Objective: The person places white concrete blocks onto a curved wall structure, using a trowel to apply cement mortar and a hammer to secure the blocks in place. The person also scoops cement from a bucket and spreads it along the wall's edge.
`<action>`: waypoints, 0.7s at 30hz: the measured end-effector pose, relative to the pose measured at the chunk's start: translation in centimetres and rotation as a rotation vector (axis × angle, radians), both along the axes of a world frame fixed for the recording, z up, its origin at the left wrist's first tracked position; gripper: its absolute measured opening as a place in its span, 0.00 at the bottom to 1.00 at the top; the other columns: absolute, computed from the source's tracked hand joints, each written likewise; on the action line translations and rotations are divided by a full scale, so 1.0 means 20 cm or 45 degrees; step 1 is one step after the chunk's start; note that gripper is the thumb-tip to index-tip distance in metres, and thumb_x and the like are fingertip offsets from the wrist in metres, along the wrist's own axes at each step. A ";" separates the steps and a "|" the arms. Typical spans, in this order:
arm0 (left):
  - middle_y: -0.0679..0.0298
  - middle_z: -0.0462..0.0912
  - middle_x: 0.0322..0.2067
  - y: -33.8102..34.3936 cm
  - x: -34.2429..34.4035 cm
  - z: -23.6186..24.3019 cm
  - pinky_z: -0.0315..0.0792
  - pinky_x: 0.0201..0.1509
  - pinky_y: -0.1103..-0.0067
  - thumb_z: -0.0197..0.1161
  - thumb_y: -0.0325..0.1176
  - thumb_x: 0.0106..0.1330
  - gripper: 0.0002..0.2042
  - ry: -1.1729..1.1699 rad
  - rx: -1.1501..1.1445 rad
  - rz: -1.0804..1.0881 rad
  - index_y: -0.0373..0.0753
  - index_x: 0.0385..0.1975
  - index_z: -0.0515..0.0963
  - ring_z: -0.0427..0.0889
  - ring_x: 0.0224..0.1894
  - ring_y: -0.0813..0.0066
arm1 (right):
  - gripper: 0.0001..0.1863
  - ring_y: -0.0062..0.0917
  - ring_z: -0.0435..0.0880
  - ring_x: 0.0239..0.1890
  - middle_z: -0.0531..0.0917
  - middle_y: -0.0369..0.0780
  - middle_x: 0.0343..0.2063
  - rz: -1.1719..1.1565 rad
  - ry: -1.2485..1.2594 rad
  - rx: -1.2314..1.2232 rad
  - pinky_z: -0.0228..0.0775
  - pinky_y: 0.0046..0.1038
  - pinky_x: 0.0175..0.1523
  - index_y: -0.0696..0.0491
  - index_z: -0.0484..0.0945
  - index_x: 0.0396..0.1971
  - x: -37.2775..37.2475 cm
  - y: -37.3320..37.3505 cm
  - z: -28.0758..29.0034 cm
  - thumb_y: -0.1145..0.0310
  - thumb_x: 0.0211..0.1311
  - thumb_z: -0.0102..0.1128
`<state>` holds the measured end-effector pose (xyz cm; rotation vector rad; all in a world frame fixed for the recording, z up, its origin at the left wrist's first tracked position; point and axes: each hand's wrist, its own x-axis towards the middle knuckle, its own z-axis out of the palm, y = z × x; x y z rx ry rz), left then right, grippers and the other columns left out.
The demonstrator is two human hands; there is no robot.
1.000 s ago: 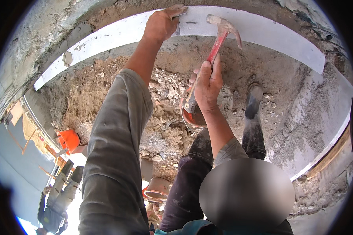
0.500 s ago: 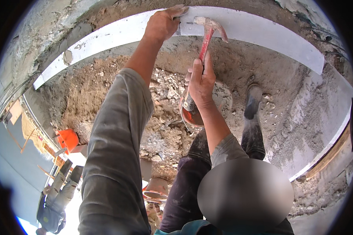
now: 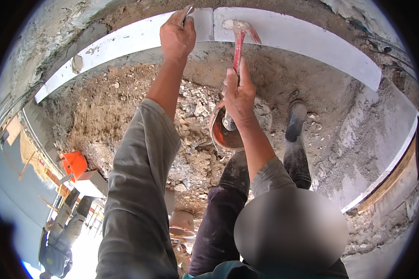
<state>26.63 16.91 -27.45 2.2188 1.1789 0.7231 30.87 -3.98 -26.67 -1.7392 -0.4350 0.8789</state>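
My right hand (image 3: 239, 95) is wrapped round the red handle of a claw hammer (image 3: 239, 44). The mortar-crusted hammer head lies over the face of a long white slab (image 3: 302, 39), near its left end. A second white slab (image 3: 125, 44) meets it at a narrow upright joint. At that left slab's upper edge, close to the joint, is my left hand (image 3: 178, 37). Its fingers and thumb are pinched together around a small, thin, pale thing that I cannot make out. Below my right hand stands a bucket (image 3: 216, 125) with an orange-red inside, partly hidden by the hand and forearm.
Rubble and loose soil (image 3: 125, 102) cover the ground before the slabs. My boot (image 3: 297, 121) stands right of the bucket. An orange container (image 3: 74, 165) lies far left, with another person (image 3: 60, 246) beyond. A mortar-smeared slab (image 3: 377, 139) borders the right side.
My left hand has moved left, away from the joint, which now shows. The hammer in my right hand has shifted slightly left, and its head still lies over the right slab.
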 end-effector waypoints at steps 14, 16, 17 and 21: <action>0.61 0.76 0.22 -0.70 -0.33 0.20 0.69 0.31 0.77 0.51 0.31 0.62 0.14 0.057 -0.711 0.514 0.32 0.38 0.83 0.72 0.23 0.75 | 0.24 0.47 0.84 0.37 0.82 0.56 0.35 0.122 -0.434 0.132 0.74 0.38 0.40 0.63 0.66 0.59 0.16 0.03 0.06 0.71 0.65 0.55; 0.68 0.74 0.19 -0.85 -0.42 0.19 0.64 0.26 0.79 0.50 0.27 0.62 0.12 0.021 -0.816 0.558 0.33 0.34 0.83 0.68 0.21 0.81 | 0.23 0.48 0.83 0.36 0.82 0.55 0.35 0.207 -0.342 -0.012 0.74 0.39 0.39 0.63 0.67 0.57 0.14 0.01 0.13 0.71 0.64 0.57; 0.72 0.70 0.17 -0.91 -0.45 0.23 0.59 0.22 0.81 0.50 0.27 0.63 0.10 -0.033 -0.998 0.619 0.33 0.30 0.81 0.63 0.19 0.85 | 0.23 0.48 0.83 0.35 0.81 0.54 0.34 0.255 -0.301 -0.004 0.74 0.40 0.38 0.63 0.68 0.57 0.16 0.00 0.16 0.71 0.64 0.57; 0.74 0.71 0.18 -1.19 -0.40 0.40 0.61 0.21 0.86 0.51 0.30 0.68 0.09 -0.340 -1.453 0.798 0.38 0.28 0.77 0.65 0.19 0.87 | 0.22 0.45 0.81 0.31 0.80 0.52 0.30 0.224 -0.370 0.063 0.71 0.40 0.35 0.62 0.68 0.55 0.24 -0.30 0.29 0.70 0.64 0.57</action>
